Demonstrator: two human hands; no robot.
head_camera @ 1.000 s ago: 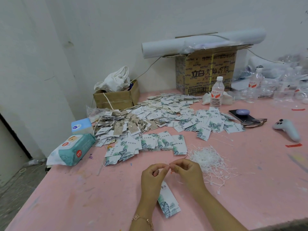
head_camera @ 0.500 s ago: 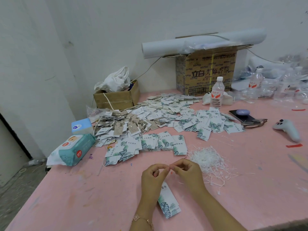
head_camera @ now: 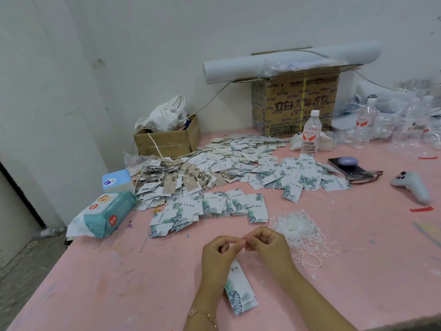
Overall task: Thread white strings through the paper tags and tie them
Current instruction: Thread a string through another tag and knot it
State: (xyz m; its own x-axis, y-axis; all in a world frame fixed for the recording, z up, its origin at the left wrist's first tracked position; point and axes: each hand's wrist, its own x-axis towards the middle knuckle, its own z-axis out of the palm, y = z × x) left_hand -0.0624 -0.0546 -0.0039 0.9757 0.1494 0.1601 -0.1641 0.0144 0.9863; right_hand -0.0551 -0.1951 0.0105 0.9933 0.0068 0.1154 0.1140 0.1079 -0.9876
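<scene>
Head view, step: I judge I am tying the white string [head_camera: 243, 252] already run through one paper tag [head_camera: 241, 291].
Left hand [head_camera: 218, 256]: fingers curled, pinching the string at the tips.
Right hand [head_camera: 269, 247]: pinching the same string, fingertips meeting the left's.
Paper tag: below my left hand, over the pink surface [head_camera: 119, 283]; whether it touches, I cannot tell.
Next move: likely a snug pull on the knot, gentle on the hole.
Change: hands and tag sit almost where they were a second ago.
</scene>
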